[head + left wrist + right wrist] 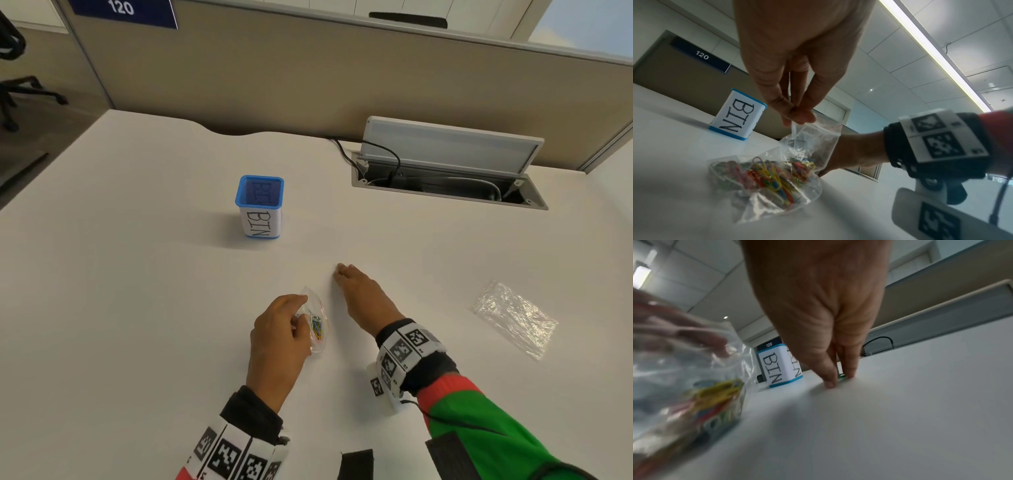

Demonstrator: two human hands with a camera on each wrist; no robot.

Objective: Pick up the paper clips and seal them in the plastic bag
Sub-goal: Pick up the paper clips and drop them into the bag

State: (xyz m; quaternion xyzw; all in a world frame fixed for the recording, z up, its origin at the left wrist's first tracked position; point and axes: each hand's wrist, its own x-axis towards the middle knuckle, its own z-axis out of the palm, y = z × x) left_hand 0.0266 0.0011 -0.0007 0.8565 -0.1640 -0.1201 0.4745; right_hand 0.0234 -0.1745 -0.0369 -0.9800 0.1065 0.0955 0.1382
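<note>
Nearest us, our left hand (277,337) is pinching the top edge of the plastic bag (777,178), limp, crinkly and slippery, best held by the rim. Coloured paper clips (768,177) are sitting inside, light and springy. Just beyond, our right hand (366,294) is nipping a green clip (841,376) flat on the desk (137,291); thin, so we're probably sliding it.

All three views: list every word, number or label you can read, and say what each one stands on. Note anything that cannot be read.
"BIN": handwritten in black on the white paper wrapped round the blue mesh bin, on more than one side.
"120": white on the dark blue sign on the partition behind the desk.
The wristbands carry black-and-white square code markers, not words; small print beside them is too small to read.
</note>
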